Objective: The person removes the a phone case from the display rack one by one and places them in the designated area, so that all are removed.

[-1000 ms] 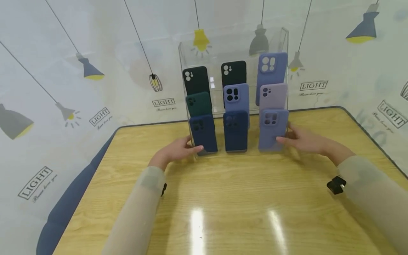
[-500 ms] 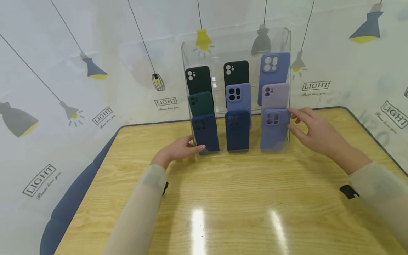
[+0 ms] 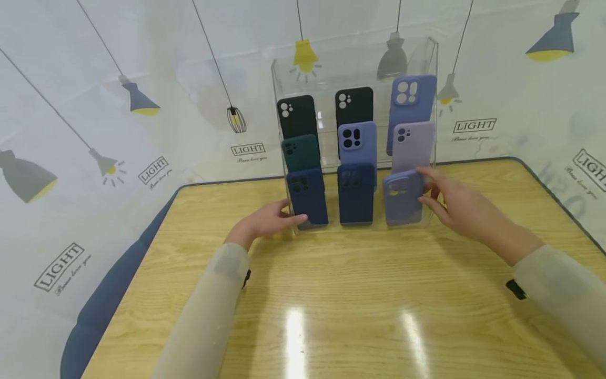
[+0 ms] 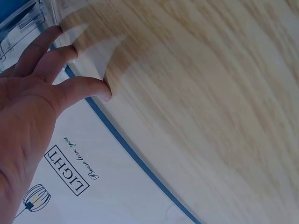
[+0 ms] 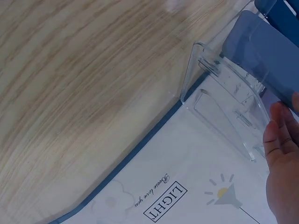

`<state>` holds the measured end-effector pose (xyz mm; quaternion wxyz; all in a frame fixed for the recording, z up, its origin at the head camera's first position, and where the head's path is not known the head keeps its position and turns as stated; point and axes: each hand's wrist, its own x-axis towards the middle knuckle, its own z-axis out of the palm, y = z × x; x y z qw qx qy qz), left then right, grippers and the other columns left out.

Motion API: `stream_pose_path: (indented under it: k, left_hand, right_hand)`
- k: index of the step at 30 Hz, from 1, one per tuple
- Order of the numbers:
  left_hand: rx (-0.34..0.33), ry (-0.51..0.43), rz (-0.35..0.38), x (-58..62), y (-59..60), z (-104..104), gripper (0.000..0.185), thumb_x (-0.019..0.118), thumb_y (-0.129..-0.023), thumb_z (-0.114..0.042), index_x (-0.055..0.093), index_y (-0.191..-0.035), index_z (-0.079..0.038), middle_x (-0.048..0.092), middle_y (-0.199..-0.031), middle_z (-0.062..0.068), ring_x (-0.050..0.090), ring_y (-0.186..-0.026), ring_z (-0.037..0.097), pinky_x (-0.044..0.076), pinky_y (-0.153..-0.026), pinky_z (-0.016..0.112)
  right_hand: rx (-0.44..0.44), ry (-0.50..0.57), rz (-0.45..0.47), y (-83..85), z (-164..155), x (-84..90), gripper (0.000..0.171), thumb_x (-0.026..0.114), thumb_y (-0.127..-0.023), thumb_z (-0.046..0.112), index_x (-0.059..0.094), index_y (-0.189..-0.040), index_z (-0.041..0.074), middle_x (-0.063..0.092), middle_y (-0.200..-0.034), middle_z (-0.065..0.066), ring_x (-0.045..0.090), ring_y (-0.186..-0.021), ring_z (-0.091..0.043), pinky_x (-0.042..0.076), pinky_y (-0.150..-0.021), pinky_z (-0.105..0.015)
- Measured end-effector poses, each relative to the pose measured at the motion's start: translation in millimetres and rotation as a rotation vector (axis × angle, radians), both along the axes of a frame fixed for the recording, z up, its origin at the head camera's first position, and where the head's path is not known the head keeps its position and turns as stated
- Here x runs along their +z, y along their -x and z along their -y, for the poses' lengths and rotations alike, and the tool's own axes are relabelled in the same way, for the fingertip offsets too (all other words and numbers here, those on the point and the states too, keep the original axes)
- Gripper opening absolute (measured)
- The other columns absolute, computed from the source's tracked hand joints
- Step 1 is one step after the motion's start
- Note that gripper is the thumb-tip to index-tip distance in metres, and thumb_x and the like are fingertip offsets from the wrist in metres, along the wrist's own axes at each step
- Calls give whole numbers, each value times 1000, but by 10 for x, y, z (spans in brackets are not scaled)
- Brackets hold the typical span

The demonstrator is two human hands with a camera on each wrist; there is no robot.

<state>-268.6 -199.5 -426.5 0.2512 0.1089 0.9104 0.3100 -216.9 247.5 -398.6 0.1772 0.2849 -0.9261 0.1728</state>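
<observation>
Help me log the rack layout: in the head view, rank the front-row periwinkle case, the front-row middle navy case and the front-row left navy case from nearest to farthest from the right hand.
1. Periwinkle case, front row, right end; the right hand grips it.
2. Middle navy case, front row centre.
3. Left navy case, front row, left end, beside the left hand.

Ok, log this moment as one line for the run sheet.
left hand: rests against clear rack | right hand: grip on front-right lavender case, tilted | table: wooden
</observation>
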Motion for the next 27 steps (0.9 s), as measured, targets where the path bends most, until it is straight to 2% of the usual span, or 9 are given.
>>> stream_pose_path:
  k: [7, 12, 16, 17, 19, 21, 23, 24, 27]
  left_hand:
    - [5, 19, 0, -1, -10, -5, 111, 57, -93, -82, 20, -172, -14, 42, -169, 18, 45, -155, 37, 41, -125, 57]
    - [4, 20, -2, -6, -6, -11, 111, 57, -92, -83, 21, -172, -14, 42, -170, 18, 46, -155, 36, 42, -124, 57]
    - [-3, 22, 1, -25, 4, -24, 113, 56, -91, -85, 22, -172, -14, 41, -170, 17, 46, -155, 36, 41, -124, 57]
    - [-5, 24, 2, -28, 6, -25, 113, 56, -91, -86, 22, -172, -14, 41, -170, 17, 46, -155, 36, 42, -124, 57]
    - [-5, 27, 1, -25, 7, -22, 113, 55, -91, -86, 21, -172, -14, 42, -170, 17, 46, -154, 35, 42, -124, 56]
    - [-7, 32, 0, -20, 10, -11, 112, 55, -92, -85, 21, -172, -14, 41, -170, 17, 46, -155, 35, 41, -125, 56]
    - [-10, 35, -1, -9, 9, -3, 112, 55, -92, -85, 21, -172, -14, 39, -171, 16, 45, -155, 35, 40, -125, 56]
    - [-11, 37, 0, -3, 8, 1, 112, 55, -92, -84, 20, -172, -15, 38, -172, 16, 45, -156, 35, 40, -126, 56]
    - [-15, 40, 2, 15, 4, 3, 112, 55, -92, -85, 20, -172, -15, 36, -173, 15, 43, -157, 35, 39, -126, 56]
  right_hand:
    - [81, 55, -97, 66, -4, -23, 72, 77, -93, -5, 37, -152, 4, 75, -87, -13, 46, -52, 1, 40, -48, -23]
    - [140, 81, -176, 105, -7, 33, 72, 80, -85, -14, 44, -145, 2, 75, -81, -12, 61, -56, -13, 45, -50, -27]
    - [143, 116, -243, 97, -44, 204, 73, 82, -80, -17, 47, -142, 2, 75, -83, -15, 70, -66, -27, 45, -54, -28]
    - [138, 132, -257, 97, -60, 258, 74, 82, -80, -18, 46, -142, 2, 76, -83, -15, 71, -69, -24, 44, -55, -27]
    - [118, 177, -259, 82, -86, 378, 75, 80, -81, -18, 43, -143, 2, 76, -82, -16, 70, -70, -7, 39, -55, -21]
    - [91, 241, -214, 49, -111, 497, 74, 78, -84, -18, 40, -145, 2, 76, -81, -12, 64, -71, 10, 39, -59, -13]
    - [62, 349, -97, 6, -150, 580, 73, 74, -89, -17, 37, -148, 5, 77, -81, -1, 61, -73, 17, 42, -61, -10]
    - [42, 405, -28, -27, -170, 614, 72, 71, -92, -15, 36, -150, 7, 77, -81, 6, 62, -72, 18, 44, -63, -10]
    - [-40, 531, 187, -118, -247, 650, 74, 66, -98, -11, 30, -153, 22, 74, -84, 24, 70, -70, 6, 51, -63, -13]
